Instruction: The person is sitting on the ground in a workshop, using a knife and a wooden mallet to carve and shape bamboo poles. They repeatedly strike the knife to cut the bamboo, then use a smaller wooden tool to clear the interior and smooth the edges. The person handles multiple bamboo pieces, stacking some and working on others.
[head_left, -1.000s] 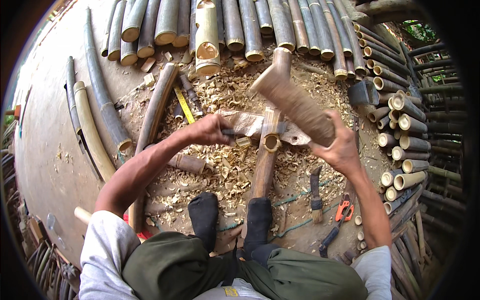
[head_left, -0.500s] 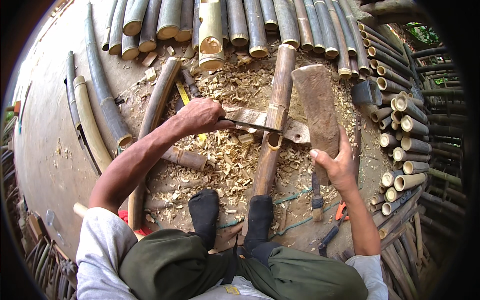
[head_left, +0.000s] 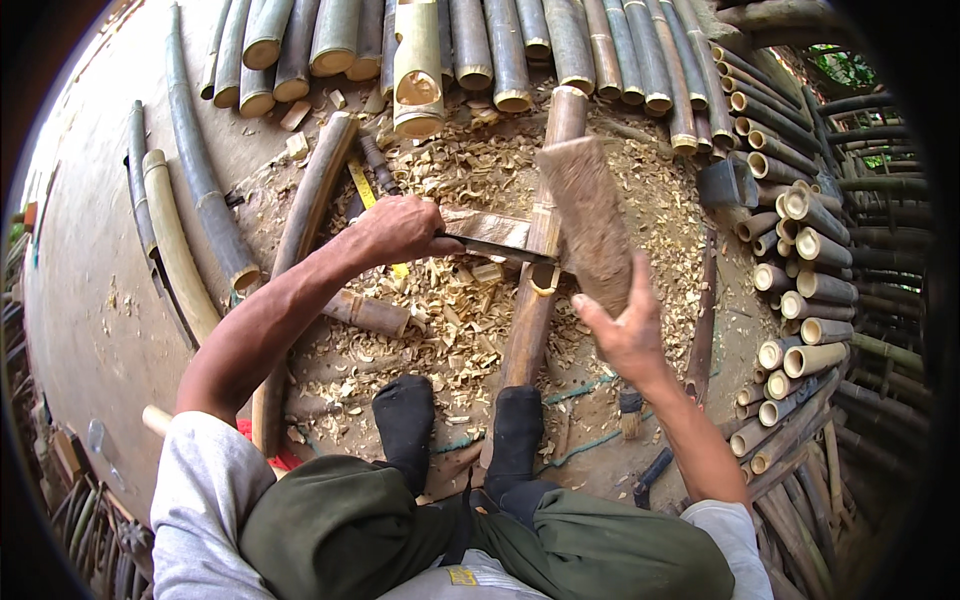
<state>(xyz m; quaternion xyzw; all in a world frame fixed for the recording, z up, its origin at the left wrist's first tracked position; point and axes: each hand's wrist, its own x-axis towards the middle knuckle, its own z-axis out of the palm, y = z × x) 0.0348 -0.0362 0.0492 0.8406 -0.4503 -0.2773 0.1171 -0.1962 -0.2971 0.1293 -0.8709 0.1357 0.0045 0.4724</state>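
Note:
My left hand [head_left: 400, 228] is closed round the handle of a knife with a long dark blade [head_left: 495, 249]. The blade lies across a brown bamboo pole [head_left: 528, 345], right at a notch cut into it. In my right hand [head_left: 625, 318] is a thick, rough wooden block [head_left: 588, 215], gripped by its narrower end like a mallet and tilted above the pole's right side. Beneath the pole a pale piece of wood [head_left: 485, 226] lies crosswise, partly hidden by the knife. My right foot [head_left: 518, 425], in a black sock, rests on the pole's near end.
Wood shavings [head_left: 455, 320] cover the ground around the pole. Bamboo poles [head_left: 470, 45] line the far side, and cut tubes [head_left: 825, 250] are stacked at right. A yellow tape measure [head_left: 362, 185], a brush [head_left: 630, 412] and a curved bamboo length [head_left: 310, 205] lie nearby.
My right hand has swung the wooden block leftward, over towards the pole and the blade. My left hand and the knife stay nearly in place on the pole.

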